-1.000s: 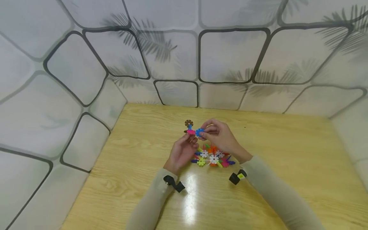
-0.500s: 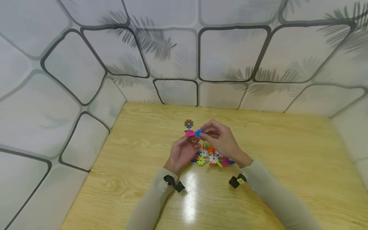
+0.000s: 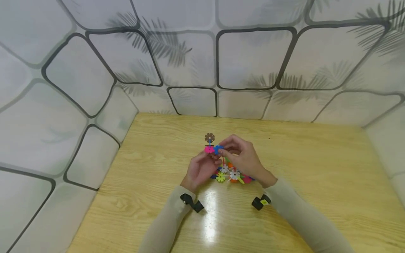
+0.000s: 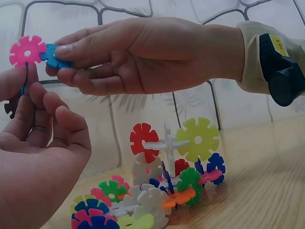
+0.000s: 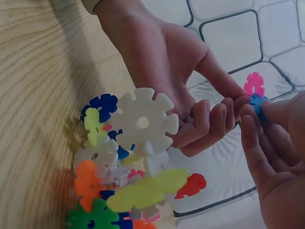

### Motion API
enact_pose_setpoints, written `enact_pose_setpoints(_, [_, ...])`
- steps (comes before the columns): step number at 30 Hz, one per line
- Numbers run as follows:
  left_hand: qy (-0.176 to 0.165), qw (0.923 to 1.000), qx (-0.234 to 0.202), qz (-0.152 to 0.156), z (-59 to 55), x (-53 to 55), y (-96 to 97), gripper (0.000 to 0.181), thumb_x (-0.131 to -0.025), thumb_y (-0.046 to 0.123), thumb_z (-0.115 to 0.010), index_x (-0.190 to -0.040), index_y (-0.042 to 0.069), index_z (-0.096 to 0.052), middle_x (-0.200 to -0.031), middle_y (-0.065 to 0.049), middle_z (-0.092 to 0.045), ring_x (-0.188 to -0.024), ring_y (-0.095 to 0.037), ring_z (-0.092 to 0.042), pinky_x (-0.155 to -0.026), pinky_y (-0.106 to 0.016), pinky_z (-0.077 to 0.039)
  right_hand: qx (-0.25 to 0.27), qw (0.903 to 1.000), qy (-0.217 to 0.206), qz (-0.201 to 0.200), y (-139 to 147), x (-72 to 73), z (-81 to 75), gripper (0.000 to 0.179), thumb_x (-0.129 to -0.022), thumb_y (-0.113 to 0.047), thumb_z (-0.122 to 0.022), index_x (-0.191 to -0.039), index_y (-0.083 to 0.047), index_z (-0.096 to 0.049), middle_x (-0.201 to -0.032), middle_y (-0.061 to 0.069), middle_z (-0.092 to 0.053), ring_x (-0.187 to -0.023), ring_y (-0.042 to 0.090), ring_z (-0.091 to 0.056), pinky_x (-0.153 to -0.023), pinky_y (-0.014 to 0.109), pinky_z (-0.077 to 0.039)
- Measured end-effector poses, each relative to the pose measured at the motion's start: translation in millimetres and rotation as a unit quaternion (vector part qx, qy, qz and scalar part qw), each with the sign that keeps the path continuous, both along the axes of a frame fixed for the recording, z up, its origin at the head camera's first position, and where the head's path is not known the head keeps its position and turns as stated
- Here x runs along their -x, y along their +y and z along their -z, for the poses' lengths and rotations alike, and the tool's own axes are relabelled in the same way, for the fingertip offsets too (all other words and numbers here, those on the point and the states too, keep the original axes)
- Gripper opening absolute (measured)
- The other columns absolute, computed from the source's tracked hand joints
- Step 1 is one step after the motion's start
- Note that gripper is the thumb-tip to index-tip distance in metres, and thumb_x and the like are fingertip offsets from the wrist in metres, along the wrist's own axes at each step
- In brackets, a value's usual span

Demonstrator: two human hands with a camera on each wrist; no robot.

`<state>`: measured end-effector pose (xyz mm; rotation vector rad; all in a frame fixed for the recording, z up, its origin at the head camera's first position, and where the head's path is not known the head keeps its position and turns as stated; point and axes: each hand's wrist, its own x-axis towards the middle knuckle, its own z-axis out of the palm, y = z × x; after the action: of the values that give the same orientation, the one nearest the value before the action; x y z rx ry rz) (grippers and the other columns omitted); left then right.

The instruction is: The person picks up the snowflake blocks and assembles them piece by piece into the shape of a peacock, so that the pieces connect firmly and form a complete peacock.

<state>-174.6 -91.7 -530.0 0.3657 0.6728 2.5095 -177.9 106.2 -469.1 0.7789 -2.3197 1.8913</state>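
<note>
My left hand (image 3: 202, 170) pinches a small build of notched plastic discs by its pink disc (image 4: 27, 51). From that build a brown disc (image 3: 209, 137) stands up on a thin blue piece. Between thumb and fingers, my right hand (image 3: 245, 156) pinches a blue disc (image 4: 49, 58), its edge against the pink disc's edge. Whether their slots interlock I cannot tell. Just below the hands on the table sits a larger construction of joined discs (image 3: 234, 174), in white, yellow, red, orange, green and dark blue. The right hand partly hides it in the head view.
The wooden table (image 3: 152, 168) meets a patterned wall (image 3: 253, 59) at the back and another at the left. Both wrists carry a black strapped camera, such as the right wrist camera (image 3: 259, 202).
Both hands have come slightly lower, toward the person. The pink disc has tilted from nearly flat to show its face. The blue disc stays beside it in the right hand's pinch.
</note>
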Motion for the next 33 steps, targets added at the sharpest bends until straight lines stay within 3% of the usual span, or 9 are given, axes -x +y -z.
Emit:
enact_pose_setpoints(6, [0.014, 0.9998, 0.008, -0.012, -1.7, -1.6, 1.2, 0.029, -0.113, 0.020, -0.052, -0.102, 0.022, -0.080, -0.106, 0.007, -0.070, -0.102, -0.009, -0.053, -0.091, -0.022, -0.044, 0.013, 0.9997, 0.023, -0.004, 0, -1.6, 1.2, 0.013, -0.096, 0.010, -0.076, -0.107, 0.004, -0.072, -0.106, 0.023, -0.082, -0.096, 0.003, -0.078, -0.085, 0.023, -0.066])
enact_pose_setpoints(10, [0.024, 0.9996, -0.007, -0.012, -3.2, -3.1, 3.7, 0.032, -0.114, 0.020, -0.050, -0.106, 0.022, -0.080, -0.112, 0.007, -0.073, -0.108, -0.010, -0.058, -0.095, -0.024, -0.044, 0.017, 0.9994, 0.029, 0.005, -1, -2.8, 3.0, 0.012, -0.094, 0.011, -0.078, -0.102, 0.004, -0.072, -0.105, 0.023, -0.082, -0.094, 0.003, -0.079, -0.083, 0.023, -0.066])
enact_pose_setpoints(14, [0.009, 0.9998, -0.008, -0.017, -4.0, -2.7, 5.4, 0.032, -0.114, 0.019, -0.049, -0.105, 0.021, -0.080, -0.111, 0.006, -0.074, -0.107, -0.010, -0.063, -0.096, -0.024, -0.045, 0.014, 0.9995, 0.026, 0.012, -4, -3.5, 3.7, 0.010, -0.094, 0.010, -0.078, -0.101, 0.003, -0.073, -0.106, 0.023, -0.082, -0.092, 0.008, -0.080, -0.082, 0.023, -0.066])
enact_pose_setpoints(20, [-0.024, 0.9973, 0.062, -0.030, -8.5, 0.7, 2.7, 0.027, -0.116, 0.032, -0.054, -0.103, 0.024, -0.076, -0.108, 0.009, -0.072, -0.100, -0.006, -0.059, -0.091, -0.021, -0.045, 0.035, 0.9990, -0.023, 0.014, -7, 0.0, -4.1, 0.016, -0.100, 0.006, -0.073, -0.116, 0.007, -0.071, -0.108, 0.027, -0.079, -0.093, 0.008, -0.079, -0.085, 0.023, -0.066])
enact_pose_setpoints(24, [-0.046, 0.9891, 0.136, -0.033, -14.4, 2.7, -4.0, 0.034, -0.113, 0.046, -0.058, -0.096, 0.022, -0.076, -0.099, 0.010, -0.068, -0.084, -0.006, -0.051, -0.082, -0.021, -0.041, 0.050, 0.9962, -0.068, 0.023, -5, 6.9, -12.6, 0.022, -0.103, 0.003, -0.070, -0.124, 0.009, -0.069, -0.107, 0.030, -0.078, -0.089, 0.012, -0.079, -0.086, 0.023, -0.066])
enact_pose_setpoints(26, [-0.046, 0.9802, 0.190, -0.030, -17.8, 3.4, -10.3, 0.038, -0.112, 0.049, -0.060, -0.092, 0.020, -0.077, -0.094, 0.009, -0.066, -0.076, -0.006, -0.047, -0.077, -0.021, -0.040, 0.049, 0.9943, -0.091, 0.028, -2, 11.2, -14.6, 0.024, -0.105, 0.000, -0.068, -0.127, 0.008, -0.068, -0.108, 0.029, -0.078, -0.087, 0.011, -0.079, -0.086, 0.024, -0.066])
enact_pose_setpoints(28, [-0.029, 0.9645, 0.261, -0.024, -22.3, 4.9, -17.3, 0.040, -0.113, 0.045, -0.059, -0.088, 0.019, -0.076, -0.089, 0.008, -0.064, -0.071, -0.006, -0.046, -0.071, -0.021, -0.041, 0.051, 0.9911, -0.119, 0.031, 0, 14.1, -17.2, 0.026, -0.107, -0.002, -0.067, -0.131, 0.008, -0.068, -0.109, 0.024, -0.080, -0.087, 0.009, -0.079, -0.085, 0.024, -0.066])
enact_pose_setpoints(31, [0.032, 0.9281, 0.369, -0.035, -29.4, 7.1, -28.3, 0.040, -0.114, 0.034, -0.057, -0.082, 0.017, -0.072, -0.082, 0.006, -0.061, -0.067, -0.008, -0.048, -0.067, -0.023, -0.043, 0.064, 0.9855, -0.155, 0.027, 4, 18.1, -17.4, 0.029, -0.108, -0.004, -0.066, -0.134, 0.008, -0.066, -0.105, 0.007, -0.083, -0.089, 0.009, -0.079, -0.086, 0.025, -0.066])
enact_pose_setpoints(33, [0.080, 0.9013, 0.420, -0.069, -33.0, 8.5, -32.8, 0.039, -0.114, 0.026, -0.058, -0.081, 0.010, -0.067, -0.077, 0.005, -0.057, -0.066, -0.009, -0.048, -0.064, -0.024, -0.041, 0.073, 0.9823, -0.171, 0.022, 6, 19.9, -16.0, 0.030, -0.109, -0.004, -0.065, -0.136, 0.009, -0.065, -0.102, -0.003, -0.082, -0.090, 0.011, -0.080, -0.086, 0.026, -0.067])
